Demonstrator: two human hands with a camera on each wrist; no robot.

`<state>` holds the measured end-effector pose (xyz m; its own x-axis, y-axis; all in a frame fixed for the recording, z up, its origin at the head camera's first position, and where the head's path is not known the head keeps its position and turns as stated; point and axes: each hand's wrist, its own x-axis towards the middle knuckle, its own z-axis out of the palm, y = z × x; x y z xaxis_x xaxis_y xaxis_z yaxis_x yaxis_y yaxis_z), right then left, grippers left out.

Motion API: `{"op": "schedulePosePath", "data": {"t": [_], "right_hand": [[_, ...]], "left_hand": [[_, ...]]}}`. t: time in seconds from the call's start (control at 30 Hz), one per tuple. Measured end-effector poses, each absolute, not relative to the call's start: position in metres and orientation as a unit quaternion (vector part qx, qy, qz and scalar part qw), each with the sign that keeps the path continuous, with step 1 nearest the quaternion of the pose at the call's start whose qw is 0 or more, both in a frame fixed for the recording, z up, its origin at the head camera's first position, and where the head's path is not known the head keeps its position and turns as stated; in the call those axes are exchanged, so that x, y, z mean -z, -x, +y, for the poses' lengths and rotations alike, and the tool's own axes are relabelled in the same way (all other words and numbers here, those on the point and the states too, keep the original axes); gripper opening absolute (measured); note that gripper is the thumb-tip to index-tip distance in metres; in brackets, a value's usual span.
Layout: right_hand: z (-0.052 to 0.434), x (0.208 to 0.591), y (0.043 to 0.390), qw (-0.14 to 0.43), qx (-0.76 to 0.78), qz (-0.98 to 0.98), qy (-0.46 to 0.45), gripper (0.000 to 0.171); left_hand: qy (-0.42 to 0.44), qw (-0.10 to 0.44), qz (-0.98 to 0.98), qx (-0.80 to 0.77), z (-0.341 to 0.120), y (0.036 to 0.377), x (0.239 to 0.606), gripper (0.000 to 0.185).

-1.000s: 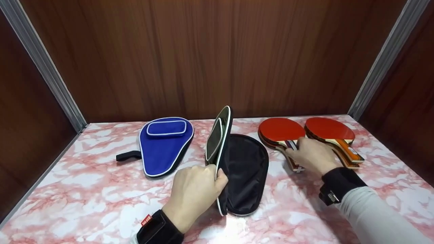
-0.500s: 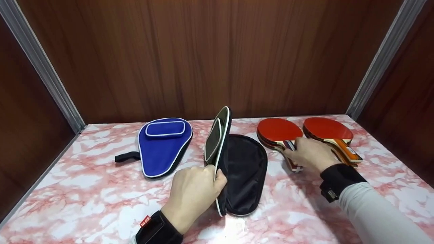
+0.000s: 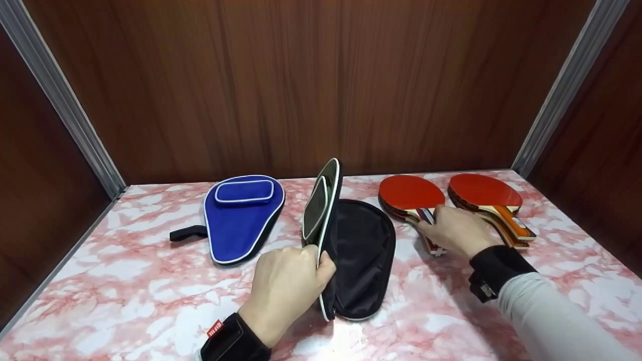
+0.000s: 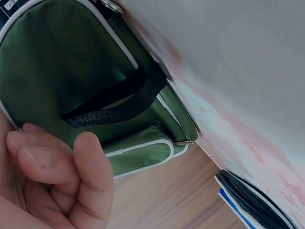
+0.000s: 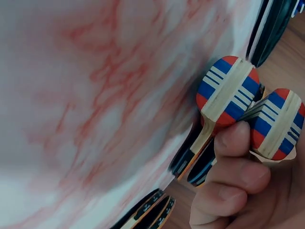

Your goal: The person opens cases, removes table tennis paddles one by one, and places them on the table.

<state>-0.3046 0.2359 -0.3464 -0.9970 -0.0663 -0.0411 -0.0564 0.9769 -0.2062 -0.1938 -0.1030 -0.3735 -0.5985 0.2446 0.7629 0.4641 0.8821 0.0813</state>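
L hand [image 3: 287, 291] grips the raised flap of the green case [image 3: 321, 205], fingers curled round its white-piped edge near the narrow end, so the flap stands about upright at bench centre. The case's other half lies flat w/ black lining [image 3: 363, 255] facing up. Left wrist view shows the flap's green outer side [image 4: 71, 71] w/ a black strap [image 4: 119, 100] across it and a zipped pocket below, fingertips [image 4: 90, 162] hooked over the edge.

R hand [image 3: 456, 230] is on the handles of the left paddle stack [image 3: 409, 195], fingers curled round them; grip clenched on the handles. Right wrist view: two handle butts w/ blue, red and white stripes [image 5: 228, 90], thumb and fingers [image 5: 238, 143] wrapped round them, paddles stacked one on the other. Stack lies on the bench just right of the open case, red rubber up.

A second paddle stack [image 3: 484, 193] w/ orange handle sits just right of the first, blades nearly touching. Blue case [image 3: 241, 215], closed, white piping, black strap out to its left, lies left of the green case, apart from it. Bench [image 3: 125, 291] is pink-white marble pattern; brown wood panels behind and at the sides.
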Motion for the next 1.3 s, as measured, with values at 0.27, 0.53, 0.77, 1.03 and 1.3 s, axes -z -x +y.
{"op": "schedulePosePath", "data": {"t": [0.27, 0.53, 0.77, 1.03, 1.3], "right_hand": [[0.233, 0.347, 0.304, 0.045, 0.114, 0.992, 0.009, 0.045], [0.232, 0.352, 0.304, 0.019, 0.112, 0.994, 0.007, 0.048], [0.230, 0.349, 0.301, 0.011, 0.097, 0.995, 0.016, 0.045], [0.239, 0.339, 0.288, -0.024, 0.079, 0.996, 0.040, 0.063], [0.243, 0.342, 0.265, -0.129, 0.134, 0.981, 0.058, 0.047]], "left_hand": [[0.199, 0.395, -0.886, 0.138, -0.102, 0.194, 0.373, 0.037], [0.200, 0.389, -0.888, 0.140, -0.102, 0.194, 0.372, 0.037], [0.200, 0.395, -0.885, 0.141, -0.102, 0.194, 0.373, 0.037], [0.206, 0.398, -0.882, 0.143, -0.101, 0.193, 0.372, 0.041], [0.202, 0.306, -0.909, 0.198, -0.086, 0.193, 0.367, 0.048]]}}
